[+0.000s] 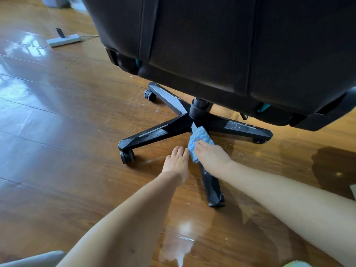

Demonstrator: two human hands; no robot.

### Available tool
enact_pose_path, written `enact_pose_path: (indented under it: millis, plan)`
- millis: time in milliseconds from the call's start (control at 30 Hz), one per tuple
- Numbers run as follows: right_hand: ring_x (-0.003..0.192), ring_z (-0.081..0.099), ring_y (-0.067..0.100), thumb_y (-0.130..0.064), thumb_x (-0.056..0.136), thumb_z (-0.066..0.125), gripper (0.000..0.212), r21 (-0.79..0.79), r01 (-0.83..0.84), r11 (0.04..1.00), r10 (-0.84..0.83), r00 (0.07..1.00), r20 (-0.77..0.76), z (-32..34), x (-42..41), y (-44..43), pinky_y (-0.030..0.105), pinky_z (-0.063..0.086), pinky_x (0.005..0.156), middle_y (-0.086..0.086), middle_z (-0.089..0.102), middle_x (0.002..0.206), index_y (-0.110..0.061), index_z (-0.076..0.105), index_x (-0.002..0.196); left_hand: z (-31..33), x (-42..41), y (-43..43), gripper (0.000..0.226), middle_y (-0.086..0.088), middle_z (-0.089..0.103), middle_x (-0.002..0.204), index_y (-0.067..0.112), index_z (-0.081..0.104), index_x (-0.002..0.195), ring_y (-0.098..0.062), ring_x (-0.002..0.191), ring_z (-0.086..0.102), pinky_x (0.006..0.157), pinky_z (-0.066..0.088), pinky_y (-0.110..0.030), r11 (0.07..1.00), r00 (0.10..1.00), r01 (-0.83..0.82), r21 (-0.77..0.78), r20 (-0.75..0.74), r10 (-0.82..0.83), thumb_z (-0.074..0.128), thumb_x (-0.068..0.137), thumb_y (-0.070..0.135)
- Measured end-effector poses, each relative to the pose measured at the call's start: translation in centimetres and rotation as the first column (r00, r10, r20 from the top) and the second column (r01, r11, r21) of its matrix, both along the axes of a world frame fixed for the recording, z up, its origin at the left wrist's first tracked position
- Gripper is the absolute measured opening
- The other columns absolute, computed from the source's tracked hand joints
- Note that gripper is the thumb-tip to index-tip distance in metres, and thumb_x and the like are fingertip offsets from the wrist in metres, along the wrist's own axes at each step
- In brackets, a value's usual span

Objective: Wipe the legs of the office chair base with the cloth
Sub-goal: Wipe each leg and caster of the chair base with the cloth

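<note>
Blue, soft cloth [200,138] sits just below centre frame, draped over the nearest leg [212,187] of the chair base [163,131]. The right hand [211,157] curls its fingers round it, clamping it there; the left hand [176,160] lies flat beside, fingers together. Limp and light, the cloth likely handles best bunched in the palm and wrapped round the stiff leg.

A right hand [212,157] is holding a blue cloth [200,136] on the black chair leg [211,185] just on the near side of the centre post [199,108]. A left hand [177,162] is lying with fingers straight, just left of that leg. A power strip [63,39] is lying far left of the post.
</note>
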State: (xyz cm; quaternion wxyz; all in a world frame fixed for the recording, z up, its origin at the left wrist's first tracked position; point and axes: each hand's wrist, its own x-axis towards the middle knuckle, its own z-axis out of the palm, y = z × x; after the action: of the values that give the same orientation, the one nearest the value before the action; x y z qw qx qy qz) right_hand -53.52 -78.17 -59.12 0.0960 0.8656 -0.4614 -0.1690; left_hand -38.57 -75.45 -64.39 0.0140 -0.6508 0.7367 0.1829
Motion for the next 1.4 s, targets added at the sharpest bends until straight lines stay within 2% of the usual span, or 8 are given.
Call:
enact_pose_path:
  millis: [167,367,567,767,900,1100,1300,1400]
  plan:
    - [0.155,0.015,0.034,-0.006,0.104,0.036,0.053,0.170,-0.182,0.968,0.190,0.981,-0.031,-1.9,-4.4,6.0,0.053,0.048,0.104,0.023,0.019,0.166,0.002,0.027,0.156,1.3,-0.5,-0.6,0.063,-0.005,0.046,0.148,0.020,0.039,0.156,-0.029,0.138,0.042,0.104,0.048,-0.042,0.998,0.998,0.055,-0.035,-0.030,-0.056,0.052,0.096,0.006]
    - [0.146,0.033,0.026,-0.011,0.102,0.039,0.047,0.055,-0.136,0.989,0.136,0.991,-0.001,-0.4,-2.0,-0.4,0.046,0.053,0.098,0.012,0.042,0.153,-0.004,0.044,0.148,2.0,-0.8,-0.3,0.072,-0.007,0.046,0.148,0.015,0.027,0.162,-0.032,0.140,0.042,0.106,0.048,-0.043,0.997,0.990,-0.038,-0.062,-0.139,0.029,0.052,0.095,0.006]
    - [0.154,0.022,0.024,-0.009,0.101,0.042,0.050,0.049,-0.058,0.997,0.053,0.994,0.100,-1.4,-1.8,1.7,0.041,0.050,0.104,0.012,0.032,0.162,-0.005,0.043,0.151,1.8,1.7,-0.1,0.077,-0.002,0.045,0.148,0.031,0.034,0.162,-0.026,0.139,0.040,0.102,0.051,-0.041,1.000,0.978,0.013,-0.029,-0.210,-0.018,0.051,0.091,0.004]
    - [0.125,0.064,0.031,-0.027,0.073,0.086,0.055,0.075,-0.284,0.956,0.278,0.957,0.082,-1.1,-6.0,10.1,0.037,0.062,0.084,0.018,0.069,0.130,-0.002,0.074,0.120,2.0,-0.1,0.6,0.066,-0.001,0.055,0.129,0.028,0.052,0.151,-0.025,0.126,0.052,0.092,0.054,-0.039,0.991,0.955,0.013,-0.134,-0.292,-0.052,0.049,0.090,0.004]
    - [0.151,0.031,0.030,-0.011,0.102,0.042,0.049,0.085,-0.260,0.962,0.259,0.966,0.025,-0.7,-3.7,5.8,0.043,0.046,0.109,0.016,0.040,0.158,-0.002,0.045,0.150,2.0,-0.6,1.1,0.056,-0.002,0.056,0.124,0.023,0.055,0.144,-0.026,0.120,0.055,0.086,0.053,-0.037,0.990,0.944,-0.072,-0.122,-0.328,0.029,0.051,0.090,0.006]
    - [0.154,0.021,0.029,-0.011,0.106,0.037,0.047,0.064,-0.160,0.985,0.157,0.986,0.051,-1.6,-1.9,4.1,0.041,0.040,0.113,0.014,0.029,0.163,-0.004,0.041,0.153,2.0,0.2,2.3,0.048,-0.002,0.059,0.116,0.019,0.057,0.136,-0.026,0.103,0.060,0.072,0.044,-0.033,0.985,0.950,-0.057,-0.165,-0.313,0.002,0.052,0.090,0.004]
    - [0.138,0.050,0.032,-0.016,0.095,0.056,0.031,0.211,-0.475,0.855,0.493,0.869,-0.041,-1.8,-6.3,8.9,0.039,0.041,0.114,0.012,0.067,0.131,-0.007,0.072,0.120,2.2,0.3,1.9,0.058,0.000,0.058,0.115,0.020,0.056,0.142,-0.026,0.099,0.063,0.069,0.046,-0.033,0.984,0.946,-0.107,-0.142,-0.319,0.057,0.053,0.088,0.001]
    - [0.132,0.050,0.031,-0.015,0.097,0.043,0.034,0.233,-0.453,0.861,0.492,0.858,-0.148,-1.2,-3.7,6.1,0.043,0.021,0.123,0.008,0.069,0.121,-0.010,0.073,0.113,2.0,-0.2,2.1,0.054,-0.001,0.058,0.116,0.019,0.057,0.139,-0.028,0.100,0.063,0.071,0.047,-0.035,0.982,0.938,-0.135,-0.129,-0.336,0.085,0.053,0.089,0.003]
